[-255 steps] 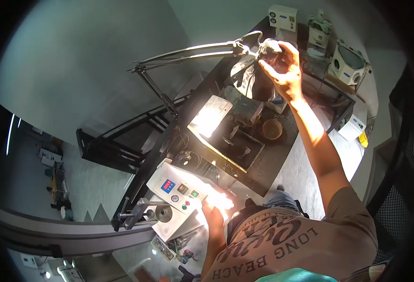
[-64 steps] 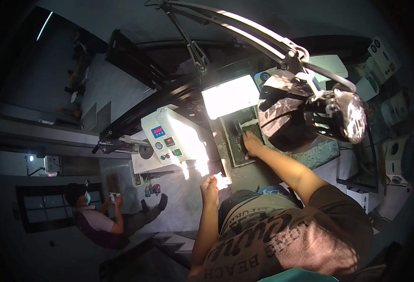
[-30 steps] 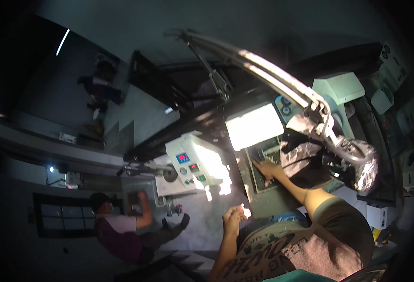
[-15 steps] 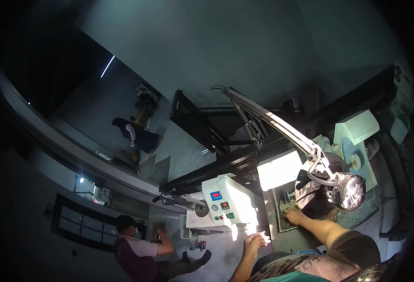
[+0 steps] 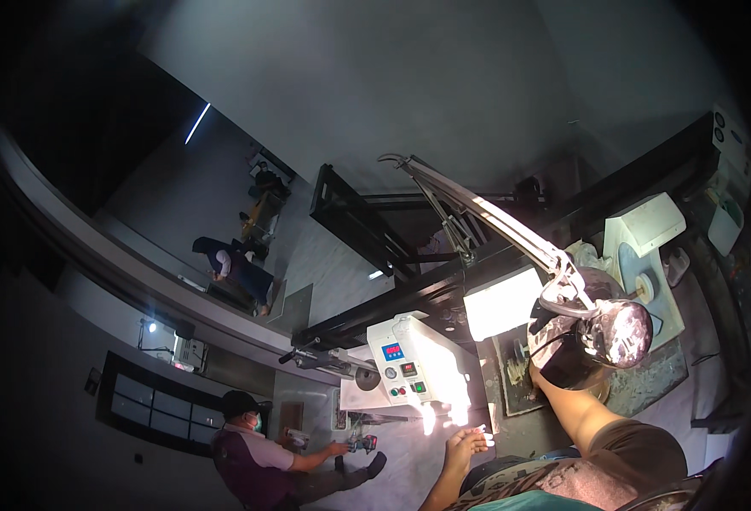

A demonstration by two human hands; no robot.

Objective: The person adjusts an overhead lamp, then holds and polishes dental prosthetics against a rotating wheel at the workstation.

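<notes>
My left hand (image 5: 461, 448) is at the lower middle, in front of the white machine (image 5: 405, 366). Its fingers are bent together and their tips shine in the bright light; what they hold, if anything, is too small to name. My right arm (image 5: 575, 416) reaches forward to a shallow tray (image 5: 512, 408) on the bench. Behind the dark lamp head (image 5: 615, 334), my right hand (image 5: 537, 380) is mostly hidden, so its fingers cannot be made out. Some pale, thin pieces (image 5: 517, 362) lie in the tray beside it.
A jointed lamp arm (image 5: 494, 213) crosses above the bench. At the right stands a pale hooded machine with a round wheel (image 5: 645, 288). A bright white panel (image 5: 503, 305) is behind the tray. At lower left, a co-worker (image 5: 252, 451) holds a cordless drill (image 5: 362, 444); another person (image 5: 237, 268) is farther off.
My right hand has shifted forward and slipped behind the lamp head. My left hand has turned slightly. The co-worker has reached out and taken hold of the drill; the far person has moved left.
</notes>
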